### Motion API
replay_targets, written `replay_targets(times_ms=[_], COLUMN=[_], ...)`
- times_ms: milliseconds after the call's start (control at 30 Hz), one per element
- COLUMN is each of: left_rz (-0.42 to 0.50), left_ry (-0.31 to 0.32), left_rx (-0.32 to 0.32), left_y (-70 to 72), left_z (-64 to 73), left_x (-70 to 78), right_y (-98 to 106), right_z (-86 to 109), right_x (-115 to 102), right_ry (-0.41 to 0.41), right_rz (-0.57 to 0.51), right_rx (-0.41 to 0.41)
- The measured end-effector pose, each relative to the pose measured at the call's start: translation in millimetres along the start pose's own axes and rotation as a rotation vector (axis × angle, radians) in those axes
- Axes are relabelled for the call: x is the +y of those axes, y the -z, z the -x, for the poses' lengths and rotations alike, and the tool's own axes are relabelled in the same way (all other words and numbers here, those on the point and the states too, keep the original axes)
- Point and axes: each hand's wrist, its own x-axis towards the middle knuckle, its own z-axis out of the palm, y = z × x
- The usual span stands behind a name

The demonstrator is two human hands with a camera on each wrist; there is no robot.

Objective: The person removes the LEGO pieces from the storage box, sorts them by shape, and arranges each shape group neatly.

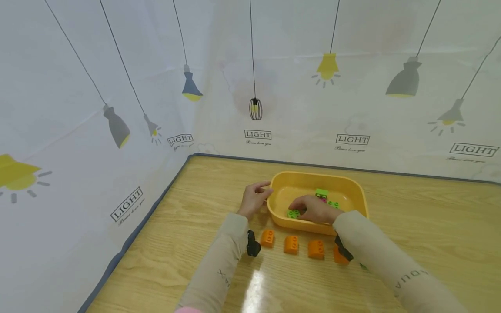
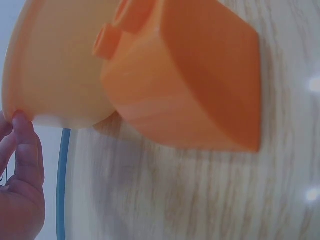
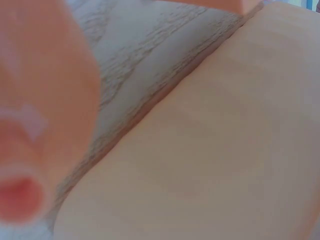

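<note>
A yellow plastic basin stands on the wooden table in the head view. My left hand is at its left end, fingers fairly straight and touching the rim; the left wrist view shows those fingertips against the basin's wall. Inside the basin, my right hand pinches a green toy building block low near the front left. Beyond that hand lie another green block, a partly hidden magenta piece and a green studded block. The right wrist view shows mostly the basin's outer wall, not the hand.
Several orange curved-top blocks stand in a row before the basin, among them a left one and a middle one. The right sleeve partly covers the rightmost block and a green piece. A lamp-printed wall covering borders the table.
</note>
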Motion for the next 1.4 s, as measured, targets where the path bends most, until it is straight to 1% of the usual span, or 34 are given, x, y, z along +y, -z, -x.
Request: replay_targets(times_ms=[200,300,567,767,867,933,1067,1167,1233,1400], left_rz=[-0.005,-0.007,-0.004,0.013,0.021,0.033,0.036,0.018,0.010,0.015], left_ry=[-0.001,-0.003,-0.034,-0.019,-0.015,-0.017,-0.020,-0.018,-0.013,-0.007], left_rx=[-0.001,-0.006,-0.015,-0.020,-0.030,-0.040,-0.056,-0.051,-0.046,-0.043], left_y=[0.5,0.7,1.0,0.5,0.7,1.4,2.5,1.8,1.2,0.7], left_z=[0.2,0.6,0.1,-0.4,0.5,2.6,11.6,19.6,22.9,22.9], left_x=[-0.3,0.0,1.6,-0.5,-0.5,2.3,14.1,24.1,28.2,30.0], right_y=[0,0,5,10,12,13,15,17,19,23], right_z=[1.0,0.9,2.2,7.8,11.3,13.7,20.9,27.5,32.3,43.4], right_x=[2,3,4,5,6,6,4,3,1,-7], right_ry=[0.020,0.011,0.007,-0.030,-0.015,0.012,0.065,0.077,0.079,0.081], right_rz=[0.023,0.020,0.055,0.015,-0.002,-0.011,-0.030,-0.025,-0.024,-0.001], right_rx=[-0.009,-0.007,0.039,0.061,0.080,0.090,0.100,0.114,0.124,0.164])
